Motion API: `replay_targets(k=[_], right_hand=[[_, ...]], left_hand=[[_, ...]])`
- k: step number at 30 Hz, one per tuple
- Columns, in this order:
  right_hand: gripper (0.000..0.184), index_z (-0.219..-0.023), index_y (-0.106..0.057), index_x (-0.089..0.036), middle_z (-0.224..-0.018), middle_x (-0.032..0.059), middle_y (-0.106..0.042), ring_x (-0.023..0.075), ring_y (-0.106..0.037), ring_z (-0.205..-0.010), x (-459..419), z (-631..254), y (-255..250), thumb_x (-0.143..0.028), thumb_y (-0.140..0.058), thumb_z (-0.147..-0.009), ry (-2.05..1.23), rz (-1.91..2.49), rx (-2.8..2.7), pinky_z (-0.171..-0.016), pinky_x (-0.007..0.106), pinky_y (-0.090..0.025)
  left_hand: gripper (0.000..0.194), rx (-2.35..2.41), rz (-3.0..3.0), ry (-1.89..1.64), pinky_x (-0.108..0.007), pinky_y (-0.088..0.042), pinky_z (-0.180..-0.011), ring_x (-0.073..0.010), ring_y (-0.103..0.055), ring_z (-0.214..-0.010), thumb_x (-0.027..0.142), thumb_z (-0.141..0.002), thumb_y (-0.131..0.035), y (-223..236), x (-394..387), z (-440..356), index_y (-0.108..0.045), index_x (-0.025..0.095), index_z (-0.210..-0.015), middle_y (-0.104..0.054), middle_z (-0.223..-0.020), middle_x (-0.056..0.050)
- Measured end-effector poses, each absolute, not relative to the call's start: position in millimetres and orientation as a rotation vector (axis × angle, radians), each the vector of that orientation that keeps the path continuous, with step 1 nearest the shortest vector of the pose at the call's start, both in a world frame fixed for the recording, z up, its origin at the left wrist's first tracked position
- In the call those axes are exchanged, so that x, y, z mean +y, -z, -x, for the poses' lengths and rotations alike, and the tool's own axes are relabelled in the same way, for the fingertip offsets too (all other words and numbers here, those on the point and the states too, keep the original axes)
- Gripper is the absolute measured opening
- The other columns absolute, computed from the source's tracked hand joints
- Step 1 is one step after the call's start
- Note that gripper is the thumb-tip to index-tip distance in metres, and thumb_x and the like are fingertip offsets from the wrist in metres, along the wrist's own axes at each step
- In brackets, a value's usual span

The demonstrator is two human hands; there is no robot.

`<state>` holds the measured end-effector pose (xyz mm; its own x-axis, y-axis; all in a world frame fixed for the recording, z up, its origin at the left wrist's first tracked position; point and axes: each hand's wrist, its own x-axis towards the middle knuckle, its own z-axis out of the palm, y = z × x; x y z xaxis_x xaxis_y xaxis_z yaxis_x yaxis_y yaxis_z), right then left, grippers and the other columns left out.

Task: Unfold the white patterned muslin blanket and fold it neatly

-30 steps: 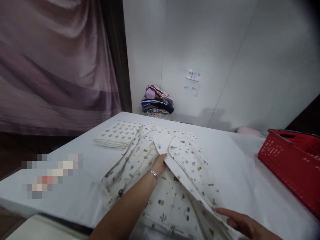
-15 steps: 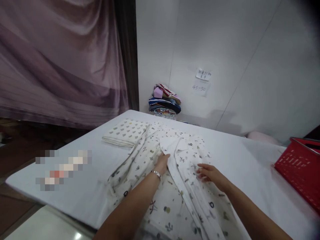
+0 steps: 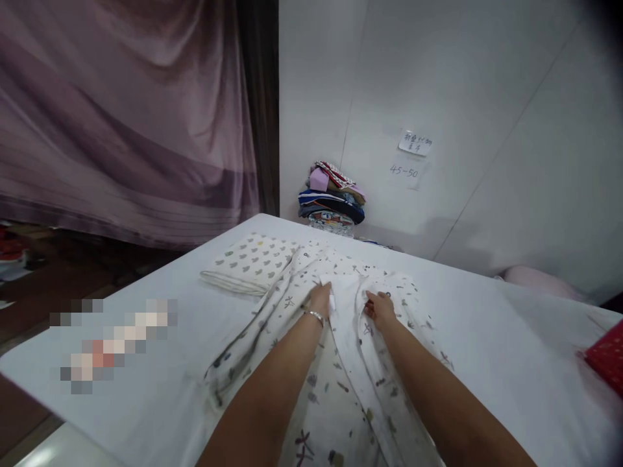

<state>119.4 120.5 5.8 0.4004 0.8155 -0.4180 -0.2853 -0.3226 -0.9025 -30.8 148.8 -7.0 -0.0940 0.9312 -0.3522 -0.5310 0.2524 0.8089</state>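
Observation:
A white garment [image 3: 318,383] with small dark and olive plant-like prints lies spread on the white table [image 3: 160,383]. Its front is parted down the middle, where plain white cloth shows. My left hand [image 3: 320,300], with a bracelet at the wrist, is closed on the left edge of that opening near the top. Across from it, my right hand [image 3: 382,310] pinches the opening's right edge, fingers curled. Just left of the garment lies a folded white cloth [image 3: 253,259] with grey leaf-like prints, partly overlapped by the sleeve.
Beyond the table's far edge stands a stack of folded clothes [image 3: 333,194] against the wall. A red basket [image 3: 608,357] is at the right edge. Paper notes [image 3: 409,159] hang on the wall, and a pink curtain [image 3: 121,117] hangs at left. One patch on the table is pixelated.
My right hand has moved left and inward from above the garment to the opening's right edge and closed on it. The opening is a little wider. The view has turned slightly left.

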Motion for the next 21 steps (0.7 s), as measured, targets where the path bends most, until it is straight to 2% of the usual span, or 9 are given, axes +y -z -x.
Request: replay_targets(k=[3, 7, 10, 13, 16, 21], right_hand=[[0.071, -0.126, -0.036, -0.019, -0.059, -0.0085, -0.050, 0.0093, -0.050, -0.050, 122, -118, -6, -0.013, -0.067, -0.063, -1.093, 1.485, -0.518, -0.046, 0.019, -0.043], [0.072, -0.123, -0.046, -0.018, -0.059, -0.0096, -0.046, 0.0095, -0.049, -0.056, 104, -122, -31, -0.020, -0.070, -0.056, -0.987, 1.307, -0.755, -0.055, 0.022, -0.046], [0.076, -0.129, -0.044, -0.019, -0.063, -0.0079, -0.047, 0.0105, -0.048, -0.058, 64, -125, -58, -0.024, -0.071, -0.057, -0.959, 1.173, -1.050, -0.056, 0.024, -0.044], [0.079, -0.135, -0.037, -0.025, -0.068, -0.0061, -0.049, 0.0108, -0.048, -0.060, 10, -128, -72, -0.022, -0.070, -0.063, -1.049, 1.154, -1.251, -0.054, 0.023, -0.040], [0.080, -0.138, -0.031, -0.029, -0.072, -0.0048, -0.051, 0.0117, -0.050, -0.061, -41, -130, -64, -0.023, -0.068, -0.067, -1.238, 1.147, -1.303, -0.052, 0.023, -0.039], [0.072, -0.129, -0.039, -0.022, -0.059, -0.0086, -0.047, 0.0104, -0.048, -0.049, -83, -130, -31, -0.026, -0.069, -0.064, -1.278, 1.284, -1.086, -0.049, 0.024, -0.040]], left_hand=[[0.008, 1.126, -0.588, -1.357, -0.028, -0.045, -0.073, -0.0162, -0.061, -0.073, 0.018, -0.070, -0.060, 1, 141, 31, -0.060, 0.015, -0.078, -0.065, -0.072, -0.004], [0.011, 1.132, -0.780, -1.374, -0.027, -0.044, -0.072, -0.0162, -0.058, -0.073, 0.023, -0.069, -0.061, -12, 113, 31, -0.064, 0.014, -0.074, -0.064, -0.072, -0.002], [0.017, 1.105, -1.090, -1.376, -0.026, -0.043, -0.072, -0.0170, -0.056, -0.077, 0.028, -0.071, -0.059, -25, 75, 28, -0.065, 0.014, -0.078, -0.064, -0.077, -0.002], [0.022, 0.949, -1.251, -1.312, -0.026, -0.044, -0.074, -0.0168, -0.057, -0.082, 0.030, -0.076, -0.055, -34, 25, 21, -0.064, 0.016, -0.090, -0.064, -0.087, -0.002], [0.025, 0.813, -1.185, -1.188, -0.026, -0.045, -0.075, -0.0158, -0.058, -0.081, 0.028, -0.076, -0.057, -33, -20, 12, -0.060, 0.016, -0.098, -0.064, -0.089, -0.003], [0.026, 0.899, -1.104, -1.071, -0.024, -0.043, -0.063, -0.0131, -0.054, -0.067, 0.037, -0.078, -0.056, -8, -56, 2, -0.060, 0.014, -0.088, -0.063, -0.078, -0.002]])
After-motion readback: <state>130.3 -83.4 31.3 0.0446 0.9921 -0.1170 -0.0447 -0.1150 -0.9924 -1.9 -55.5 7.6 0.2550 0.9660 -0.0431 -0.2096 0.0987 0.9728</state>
